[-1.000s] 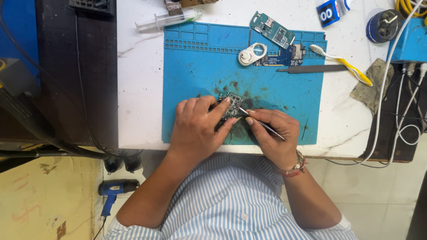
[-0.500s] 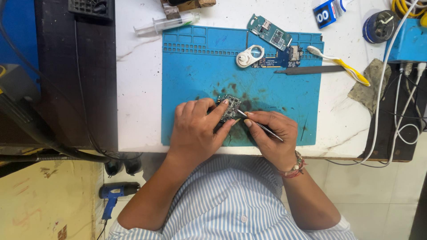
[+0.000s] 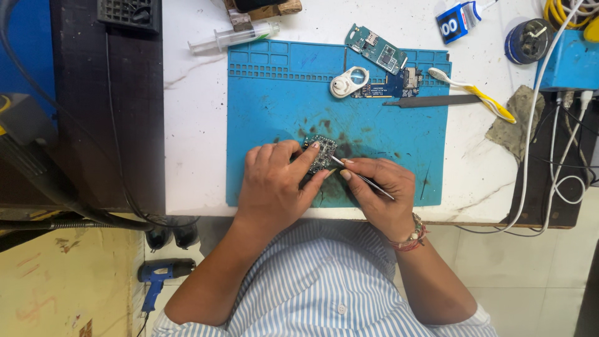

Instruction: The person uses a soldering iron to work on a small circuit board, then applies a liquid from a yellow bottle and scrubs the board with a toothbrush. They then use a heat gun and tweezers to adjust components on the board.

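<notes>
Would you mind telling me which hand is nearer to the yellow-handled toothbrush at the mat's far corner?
The right hand. It works at the mat's near edge, on the same side as the toothbrush, holding tweezers. The left hand lies farther off, pinning the small circuit board.

Circuit board (image 3: 322,153) on mat (image 3: 274,106), between hands.

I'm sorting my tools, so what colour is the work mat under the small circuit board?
Blue, with dark smudges near the board: the rectangular silicone work mat, seen in the head view.
</notes>
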